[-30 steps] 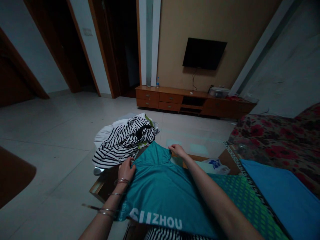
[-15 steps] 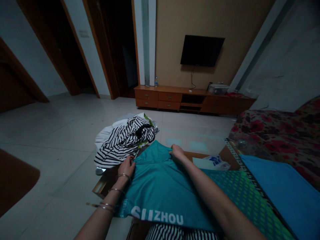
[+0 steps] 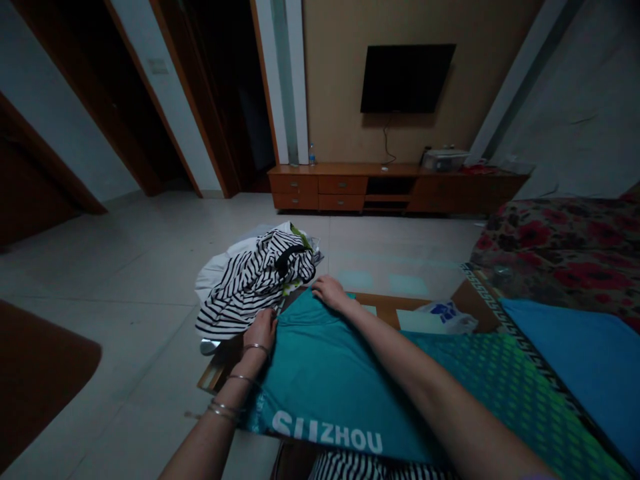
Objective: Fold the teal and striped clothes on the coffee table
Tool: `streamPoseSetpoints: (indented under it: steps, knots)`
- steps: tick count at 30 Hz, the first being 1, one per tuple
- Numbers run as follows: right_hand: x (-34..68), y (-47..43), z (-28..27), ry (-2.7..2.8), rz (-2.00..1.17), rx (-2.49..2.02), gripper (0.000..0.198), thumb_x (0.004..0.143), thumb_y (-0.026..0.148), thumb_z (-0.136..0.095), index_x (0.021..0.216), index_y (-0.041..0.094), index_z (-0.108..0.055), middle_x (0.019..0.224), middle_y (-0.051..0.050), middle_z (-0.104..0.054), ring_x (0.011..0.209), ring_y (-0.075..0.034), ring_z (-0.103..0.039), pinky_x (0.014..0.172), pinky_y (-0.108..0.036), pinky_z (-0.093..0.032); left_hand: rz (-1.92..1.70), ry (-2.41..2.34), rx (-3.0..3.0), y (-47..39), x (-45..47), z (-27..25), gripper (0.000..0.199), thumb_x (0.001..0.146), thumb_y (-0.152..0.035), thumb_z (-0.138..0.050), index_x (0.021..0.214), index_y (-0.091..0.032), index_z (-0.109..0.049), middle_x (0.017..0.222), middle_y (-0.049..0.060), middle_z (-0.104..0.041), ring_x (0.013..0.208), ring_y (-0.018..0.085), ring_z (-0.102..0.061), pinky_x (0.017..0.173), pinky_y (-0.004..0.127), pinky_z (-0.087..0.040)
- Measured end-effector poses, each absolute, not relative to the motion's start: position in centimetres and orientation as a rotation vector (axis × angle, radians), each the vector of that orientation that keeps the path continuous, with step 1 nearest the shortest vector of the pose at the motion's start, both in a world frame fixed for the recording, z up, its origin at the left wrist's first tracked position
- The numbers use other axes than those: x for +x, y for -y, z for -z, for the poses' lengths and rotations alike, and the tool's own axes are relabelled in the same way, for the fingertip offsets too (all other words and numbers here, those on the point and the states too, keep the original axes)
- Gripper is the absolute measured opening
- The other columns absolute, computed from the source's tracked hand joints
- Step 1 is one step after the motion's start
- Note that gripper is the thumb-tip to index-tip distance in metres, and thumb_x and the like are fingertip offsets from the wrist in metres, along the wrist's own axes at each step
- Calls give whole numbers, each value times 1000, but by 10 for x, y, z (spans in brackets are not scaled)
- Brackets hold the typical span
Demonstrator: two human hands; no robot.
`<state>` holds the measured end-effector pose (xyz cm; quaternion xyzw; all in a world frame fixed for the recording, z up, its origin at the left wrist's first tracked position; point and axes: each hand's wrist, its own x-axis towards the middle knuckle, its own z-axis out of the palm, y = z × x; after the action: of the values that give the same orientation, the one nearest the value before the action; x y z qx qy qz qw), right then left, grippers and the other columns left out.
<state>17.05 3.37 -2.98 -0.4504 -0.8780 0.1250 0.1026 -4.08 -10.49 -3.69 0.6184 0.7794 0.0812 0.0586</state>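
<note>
A teal shirt (image 3: 325,373) with white "SUZHOU" lettering along its near edge lies spread over the table in front of me. My left hand (image 3: 261,330), with several thin bangles on its wrist, is closed on the shirt's left edge; the fingertips are partly hidden. At the far corner of the cloth, my right hand (image 3: 331,293) has its fingers curled over the fabric, gripping it. To the right, the shirt continues in a green dotted pattern. A heap of clothes, with a black-and-white striped garment (image 3: 250,283) on top, sits just beyond my left hand.
A blue folded cloth (image 3: 575,353) lies at the right, beside the table's patterned edge. A plastic bag (image 3: 447,316) rests behind the shirt. The flower-patterned sofa (image 3: 565,250) stands at right, a brown rounded furniture edge (image 3: 45,373) at left. Farther off is a TV cabinet (image 3: 345,190).
My right hand has moved left across the shirt's far end, nearer my left hand, and the far flap now lies folded over there. My left hand keeps its hold at the left edge.
</note>
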Motion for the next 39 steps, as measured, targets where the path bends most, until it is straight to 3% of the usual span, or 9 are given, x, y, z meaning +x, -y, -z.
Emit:
streamPoseSetpoints:
  steps: [4,9,14,19,23,28,33,39]
  knots:
    - [168,-42,60,2601,-306,-1064,44,95,34,-43,135,16,-49,144,-10,-43,133,-21,-37,112,-35,-27,-112,-2397,1919,100,-38,36,30,96,-26,-31,117,-18,-52,116,12,-57,92,22,-62,70,31,-48]
    - [172,-61,56,2586,-355,-1070,42,95,30,-42,133,13,-50,142,-11,-46,133,-20,-38,112,-36,-28,12,-2410,1985,97,-38,33,36,97,-28,-27,124,-19,-49,114,11,-55,85,21,-63,65,31,-48]
    - [186,-20,23,2425,-266,-1276,53,92,34,-50,139,12,-41,146,-16,-38,135,-25,-34,111,-42,-29,-117,-2409,2217,113,-33,20,44,94,-34,-35,130,-14,-49,120,15,-54,104,25,-58,82,35,-49]
    - [266,88,20,2260,-152,-1229,46,95,37,-42,139,23,-42,146,-6,-42,139,-22,-29,111,-43,-30,-377,-2296,2582,166,-26,29,53,94,-40,-20,129,-20,-54,146,10,-41,136,29,-32,101,51,-36]
    - [388,149,44,2094,-52,-1532,46,95,37,-42,137,20,-46,142,-9,-47,135,-25,-36,108,-47,-33,-334,-2093,2662,202,-36,58,57,92,-42,-20,140,-21,-44,148,7,-39,138,24,-31,107,50,-29]
    - [517,152,78,1954,86,-1933,45,95,37,-40,131,14,-54,142,-13,-46,135,-30,-36,107,-48,-34,-133,-1980,2708,211,-52,73,63,89,-46,-26,143,-16,-38,150,8,-36,138,24,-32,111,48,-23]
    - [569,145,95,1997,133,-1997,49,95,41,-37,133,16,-52,144,-11,-43,137,-26,-34,109,-45,-32,-45,-1959,2713,215,-61,73,68,87,-49,-29,144,-13,-36,150,9,-33,139,26,-30,112,50,-21]
    - [587,142,94,2022,94,-1965,51,95,43,-35,134,15,-51,143,-12,-45,136,-25,-35,109,-44,-32,143,-1892,2632,226,-70,50,66,86,-51,-33,144,-21,-36,151,6,-32,139,24,-31,112,46,-23]
